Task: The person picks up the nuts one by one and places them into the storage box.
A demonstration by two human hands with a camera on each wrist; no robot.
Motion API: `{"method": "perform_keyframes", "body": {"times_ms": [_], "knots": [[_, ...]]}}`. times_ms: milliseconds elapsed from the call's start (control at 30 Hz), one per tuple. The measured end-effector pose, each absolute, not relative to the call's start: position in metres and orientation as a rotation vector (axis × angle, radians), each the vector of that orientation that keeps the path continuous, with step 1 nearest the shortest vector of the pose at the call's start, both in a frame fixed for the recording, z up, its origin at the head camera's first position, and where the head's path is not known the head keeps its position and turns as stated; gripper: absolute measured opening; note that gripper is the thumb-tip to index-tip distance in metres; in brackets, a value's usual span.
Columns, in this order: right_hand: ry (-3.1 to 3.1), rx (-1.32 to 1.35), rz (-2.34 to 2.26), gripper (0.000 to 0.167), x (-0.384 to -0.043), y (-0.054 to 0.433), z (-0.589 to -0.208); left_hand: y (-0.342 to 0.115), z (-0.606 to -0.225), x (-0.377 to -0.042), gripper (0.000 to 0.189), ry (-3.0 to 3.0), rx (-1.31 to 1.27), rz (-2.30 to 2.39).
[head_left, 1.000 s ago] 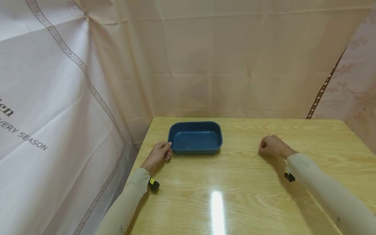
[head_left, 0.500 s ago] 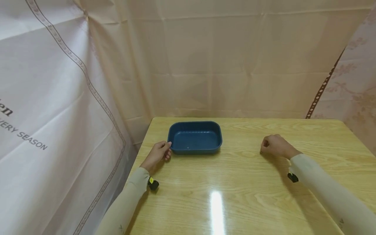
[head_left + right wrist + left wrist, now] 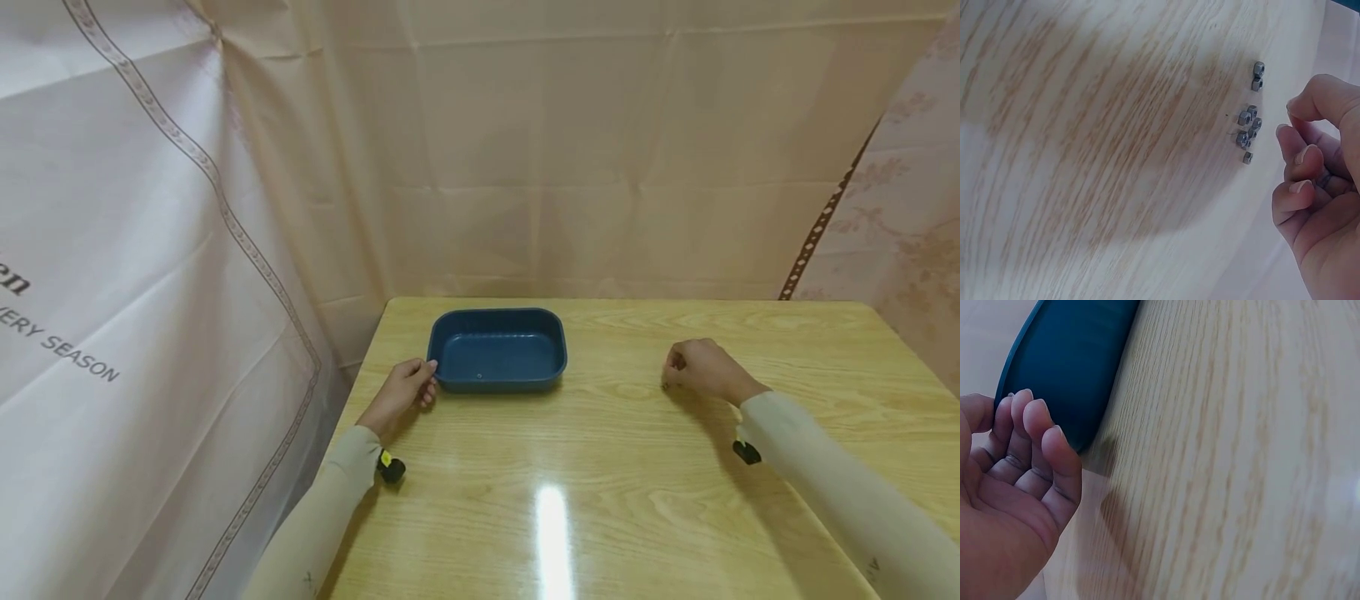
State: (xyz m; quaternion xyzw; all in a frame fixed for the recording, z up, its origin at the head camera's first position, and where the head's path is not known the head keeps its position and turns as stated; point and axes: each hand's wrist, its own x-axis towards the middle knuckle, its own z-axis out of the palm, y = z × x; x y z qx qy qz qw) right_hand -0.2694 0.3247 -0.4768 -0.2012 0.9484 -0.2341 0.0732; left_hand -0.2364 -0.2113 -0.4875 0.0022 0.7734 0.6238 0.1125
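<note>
My left hand [image 3: 402, 393] pinches the near left corner of a dark blue rectangular tub [image 3: 498, 385], thumb outside the rim and fingers at its wall. In the left wrist view, the tub's wall [image 3: 1072, 362] rises beside the fingertips. Inside the tub, a tiny round metal-looking spot [image 3: 480, 376] shows near the front wall. My right hand [image 3: 703, 369] hovers low over the right part of the table, fingers loosely bent. Close to its fingertips lies a small cluster of steel hex nuts [image 3: 1245, 118], clearest in the right wrist view. Nothing shows between thumb and forefinger.
Both hands work over a light wood-grain table [image 3: 600, 467] with a bright lamp reflection near the front. Beige cloth [image 3: 525, 167] hangs behind its far edge, and white printed cloth [image 3: 150, 333] hangs along the left side.
My right hand has moved slightly right, then a little back toward the left, with its thumb and forefinger loosening into a visible gap. The left hand and the tub stay in place.
</note>
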Motion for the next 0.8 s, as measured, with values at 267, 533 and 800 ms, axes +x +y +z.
{"method": "perform_keyframes", "body": {"times_ms": [267, 533, 800], "knots": [[2.868, -0.606, -0.723, 0.012, -0.270, 0.323, -0.478, -0.211, -0.488, -0.236, 0.041, 2.268, 0.017, 1.838], [2.888, -0.622, -0.708, 0.011, -0.275, 0.317, -0.476, -0.211, -0.487, -0.234, 0.038, 2.251, 0.008, 1.862], [2.889, -0.638, -0.723, 0.011, -0.278, 0.308, -0.473, -0.210, -0.486, -0.234, 0.038, 2.253, 0.021, 1.852]]}}
